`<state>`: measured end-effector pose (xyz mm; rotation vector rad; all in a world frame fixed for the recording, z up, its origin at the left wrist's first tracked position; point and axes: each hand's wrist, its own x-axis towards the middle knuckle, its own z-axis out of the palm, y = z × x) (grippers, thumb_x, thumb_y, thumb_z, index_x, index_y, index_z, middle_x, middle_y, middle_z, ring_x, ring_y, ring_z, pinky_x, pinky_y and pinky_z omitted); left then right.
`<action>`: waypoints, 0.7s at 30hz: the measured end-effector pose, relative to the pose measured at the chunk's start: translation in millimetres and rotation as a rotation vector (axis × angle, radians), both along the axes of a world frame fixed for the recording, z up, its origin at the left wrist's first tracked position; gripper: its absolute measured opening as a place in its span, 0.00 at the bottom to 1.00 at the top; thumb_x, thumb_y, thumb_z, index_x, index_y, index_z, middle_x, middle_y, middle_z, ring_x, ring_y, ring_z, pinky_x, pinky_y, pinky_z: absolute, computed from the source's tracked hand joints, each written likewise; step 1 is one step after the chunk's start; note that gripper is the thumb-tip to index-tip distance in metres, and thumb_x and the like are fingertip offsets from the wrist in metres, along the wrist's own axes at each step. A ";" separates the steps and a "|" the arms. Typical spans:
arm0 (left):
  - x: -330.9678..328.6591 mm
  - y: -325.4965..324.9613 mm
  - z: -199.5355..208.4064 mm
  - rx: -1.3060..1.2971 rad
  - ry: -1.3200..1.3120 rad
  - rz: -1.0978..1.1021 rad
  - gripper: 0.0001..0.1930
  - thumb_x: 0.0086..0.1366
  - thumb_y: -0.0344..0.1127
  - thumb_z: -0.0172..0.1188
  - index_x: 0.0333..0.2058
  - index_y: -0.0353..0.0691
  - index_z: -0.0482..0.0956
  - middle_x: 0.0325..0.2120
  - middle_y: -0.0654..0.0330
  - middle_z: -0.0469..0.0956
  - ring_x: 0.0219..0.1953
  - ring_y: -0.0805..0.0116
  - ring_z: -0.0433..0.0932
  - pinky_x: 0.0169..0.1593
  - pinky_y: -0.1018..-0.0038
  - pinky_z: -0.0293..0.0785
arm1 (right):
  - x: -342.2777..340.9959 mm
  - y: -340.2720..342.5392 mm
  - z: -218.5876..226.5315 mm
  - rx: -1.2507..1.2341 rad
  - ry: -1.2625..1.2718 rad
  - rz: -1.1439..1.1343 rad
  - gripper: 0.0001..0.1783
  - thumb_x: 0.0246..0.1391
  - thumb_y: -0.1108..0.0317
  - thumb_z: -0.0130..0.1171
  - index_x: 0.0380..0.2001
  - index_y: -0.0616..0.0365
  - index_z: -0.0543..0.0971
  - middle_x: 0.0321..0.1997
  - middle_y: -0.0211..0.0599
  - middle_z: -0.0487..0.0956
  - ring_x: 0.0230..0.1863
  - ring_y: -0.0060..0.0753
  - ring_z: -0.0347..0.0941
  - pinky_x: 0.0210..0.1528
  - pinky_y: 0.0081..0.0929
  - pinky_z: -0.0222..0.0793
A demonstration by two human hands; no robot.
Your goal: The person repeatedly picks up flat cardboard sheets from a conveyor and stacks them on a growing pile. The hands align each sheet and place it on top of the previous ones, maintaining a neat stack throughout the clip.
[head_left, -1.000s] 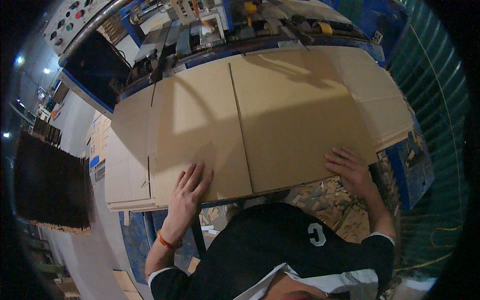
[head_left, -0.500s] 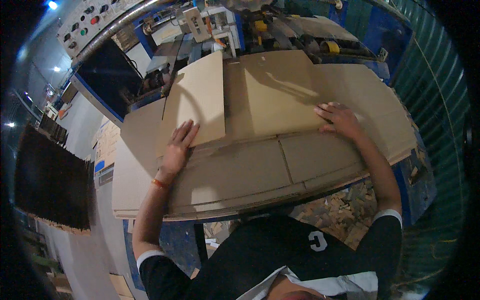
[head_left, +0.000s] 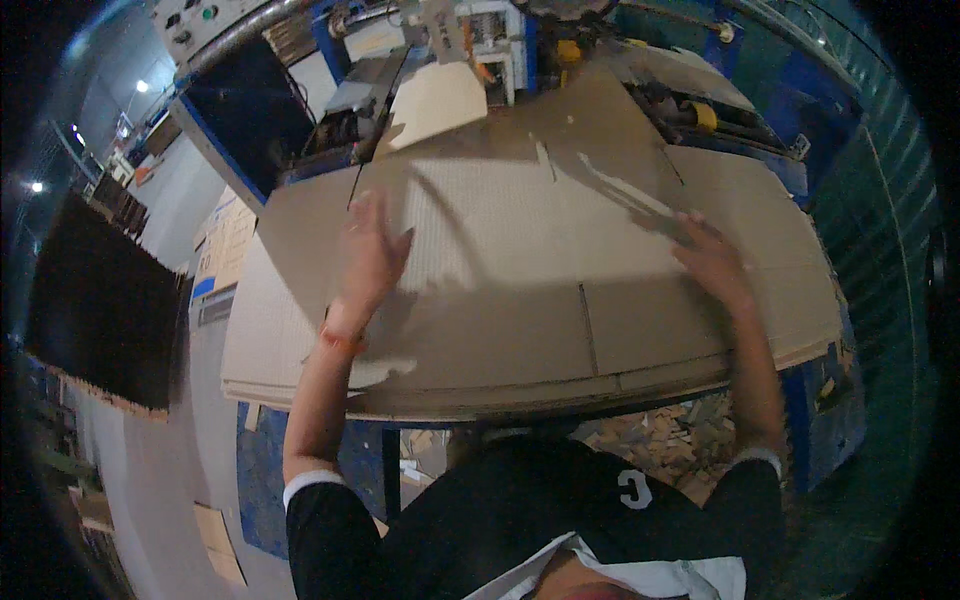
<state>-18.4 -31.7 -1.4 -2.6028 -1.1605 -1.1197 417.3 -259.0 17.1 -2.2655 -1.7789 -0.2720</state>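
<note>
A stack of flat brown cardboard sheets [head_left: 480, 345] with creases and slots lies across the worktable in front of me. Over its left part is my left hand [head_left: 372, 258], open and a little blurred, thumb apart from the fingers and nothing in it. My right hand [head_left: 712, 260] is over the right part, fingers stretched out and open; whether it touches the cardboard I cannot tell. Beyond the hands, a cardboard sheet [head_left: 560, 120] reaches in under the machine [head_left: 490, 50], and its pale left flap [head_left: 437, 105] lies beneath the machine's head.
A control panel [head_left: 200, 30] with knobs and buttons is at the upper left. Tall stacked dark cardboard [head_left: 100, 310] stands at the left. Cardboard scraps [head_left: 660, 430] are heaped below the table's near edge. A green corrugated wall [head_left: 890, 280] runs along the right.
The cardboard sheet with its pale flap has slid away from me into the machine. Both hands have come off it, and the stacked sheets beneath are now bared.
</note>
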 end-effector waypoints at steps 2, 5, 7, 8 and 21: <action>-62.5 -37.5 -5.0 -0.319 -0.122 0.294 0.34 0.53 0.40 0.62 0.55 0.30 0.59 0.53 0.39 0.62 0.58 0.44 0.58 0.58 0.59 0.57 | 11.5 -67.5 8.5 0.034 0.313 -0.340 0.25 0.50 0.51 0.53 0.49 0.52 0.72 0.54 0.52 0.69 0.53 0.54 0.67 0.54 0.41 0.61; -135.7 -94.6 -20.5 -0.029 -0.267 0.826 0.35 0.56 0.41 0.61 0.56 0.25 0.57 0.54 0.34 0.59 0.58 0.43 0.58 0.60 0.61 0.54 | 24.8 -147.9 -9.0 -0.092 -0.067 -0.810 0.28 0.53 0.49 0.49 0.51 0.57 0.70 0.49 0.46 0.74 0.52 0.52 0.68 0.52 0.44 0.64; -153.0 -122.7 -34.8 -0.088 -0.435 0.792 0.36 0.56 0.41 0.60 0.56 0.23 0.55 0.55 0.33 0.57 0.58 0.43 0.57 0.60 0.62 0.52 | 34.8 -176.1 -27.2 -0.159 -0.147 -0.881 0.26 0.55 0.50 0.47 0.51 0.56 0.70 0.52 0.44 0.72 0.53 0.53 0.67 0.53 0.44 0.64; -156.6 -130.0 -37.6 -0.222 -0.552 0.845 0.37 0.56 0.41 0.60 0.56 0.22 0.55 0.55 0.32 0.57 0.59 0.42 0.56 0.60 0.62 0.52 | 40.0 -183.0 -35.1 -0.198 -0.160 -0.807 0.26 0.56 0.50 0.47 0.52 0.55 0.70 0.54 0.44 0.71 0.54 0.53 0.66 0.54 0.43 0.63; -193.3 -94.3 -0.3 -0.180 -1.807 0.366 0.20 0.62 0.35 0.50 0.49 0.29 0.66 0.52 0.48 0.67 0.54 0.56 0.66 0.55 0.63 0.63 | 119.0 -152.8 -69.8 1.430 1.194 -0.539 0.22 0.54 0.71 0.51 0.53 0.63 0.66 0.49 0.42 0.72 0.45 0.37 0.69 0.45 0.28 0.66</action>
